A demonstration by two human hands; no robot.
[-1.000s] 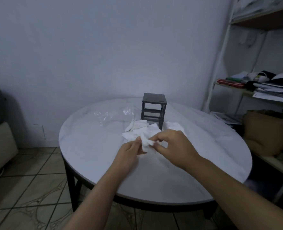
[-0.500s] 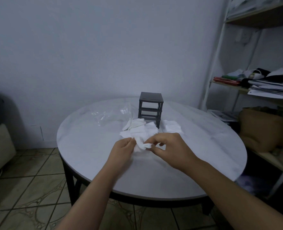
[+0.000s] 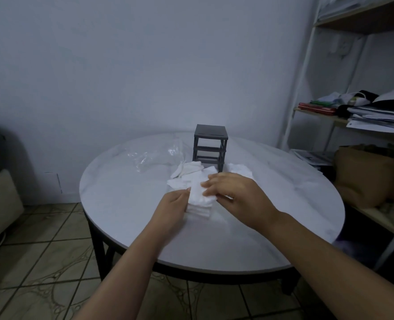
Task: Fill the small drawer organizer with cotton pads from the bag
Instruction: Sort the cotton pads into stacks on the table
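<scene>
- A clear plastic bag (image 3: 149,158) lies crumpled near 10 o'clock on the round white table (image 3: 122,204).
- The left hand (image 3: 172,209) holds the left side of a stack of cotton pads (image 3: 200,202) at the table's middle, its fingers curled against the stack.
- Loose cotton pads (image 3: 186,172) lie spread at 12 o'clock from the stack.
- The dark drawer organizer (image 3: 210,144) stands upright at the table's 12 o'clock, touching the loose pads.
- The right hand (image 3: 237,195) grips the stack from 3 o'clock, fingers over the top pad and thumb on the near side.
</scene>
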